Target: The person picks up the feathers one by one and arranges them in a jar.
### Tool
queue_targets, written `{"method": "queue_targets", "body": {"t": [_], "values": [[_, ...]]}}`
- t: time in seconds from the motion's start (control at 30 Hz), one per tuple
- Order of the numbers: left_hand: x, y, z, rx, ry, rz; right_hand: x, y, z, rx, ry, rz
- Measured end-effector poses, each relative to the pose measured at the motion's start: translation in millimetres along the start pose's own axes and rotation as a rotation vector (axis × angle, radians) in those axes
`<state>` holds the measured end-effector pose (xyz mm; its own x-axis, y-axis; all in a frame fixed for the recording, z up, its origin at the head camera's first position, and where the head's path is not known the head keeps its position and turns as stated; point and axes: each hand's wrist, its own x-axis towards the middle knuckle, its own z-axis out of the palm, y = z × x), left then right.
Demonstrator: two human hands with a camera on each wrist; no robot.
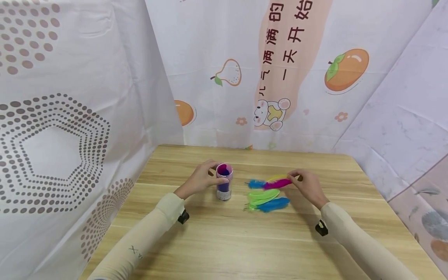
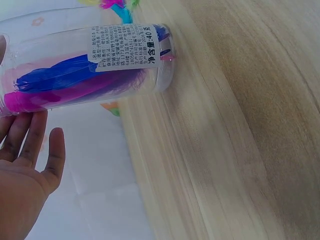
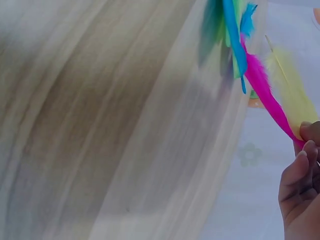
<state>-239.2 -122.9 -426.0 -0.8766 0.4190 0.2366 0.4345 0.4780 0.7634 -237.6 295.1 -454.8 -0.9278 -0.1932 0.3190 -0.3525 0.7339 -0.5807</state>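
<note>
My left hand (image 1: 201, 178) holds a clear plastic jar (image 1: 224, 194) upright on the table, thumb in front and fingers behind near its open mouth. Inside the jar are blue (image 2: 55, 72), magenta (image 2: 65, 97) and pale pink feathers; a printed white label (image 2: 125, 47) covers part of its wall. Over to the right, my right hand (image 1: 308, 186) pinches the ends of a magenta feather (image 1: 278, 183) and a yellow feather (image 3: 290, 85) between thumb and fingers. Beside them on the table lie a small blue feather (image 1: 256, 184), light green feathers (image 1: 264, 195) and a larger blue feather (image 1: 274, 205).
The wooden table (image 1: 224, 245) reaches back to a printed white curtain (image 1: 210, 35). More patterned cloth (image 1: 52, 151) hangs along the left side, and a marbled cloth (image 1: 406, 116) along the right. Each wrist carries a small black device (image 1: 183, 216).
</note>
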Motion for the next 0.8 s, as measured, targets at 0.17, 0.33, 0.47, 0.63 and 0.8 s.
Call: {"method": "queue_targets", "body": {"t": [0.17, 0.33, 0.47, 0.63, 0.8], "values": [[-0.2, 0.6, 0.8, 0.007, 0.001, -0.003, 1.2, -5, -2, 0.017, 0.024, -0.013], [0.3, 0.2, 0.7, -0.002, 0.003, -0.002, 3.4, -10, -4, 0.02, 0.046, -0.038], [0.4, -0.3, 0.5, -0.008, 0.004, -0.004, 5.4, -13, -4, 0.014, 0.067, -0.051], [1.4, -1.8, 0.8, -0.007, 0.007, 0.002, 7.4, -20, -5, -0.001, 0.091, -0.074], [1.4, -1.3, 1.1, -0.007, 0.006, -0.004, 8.6, -28, -7, 0.013, 0.088, -0.073]]}}
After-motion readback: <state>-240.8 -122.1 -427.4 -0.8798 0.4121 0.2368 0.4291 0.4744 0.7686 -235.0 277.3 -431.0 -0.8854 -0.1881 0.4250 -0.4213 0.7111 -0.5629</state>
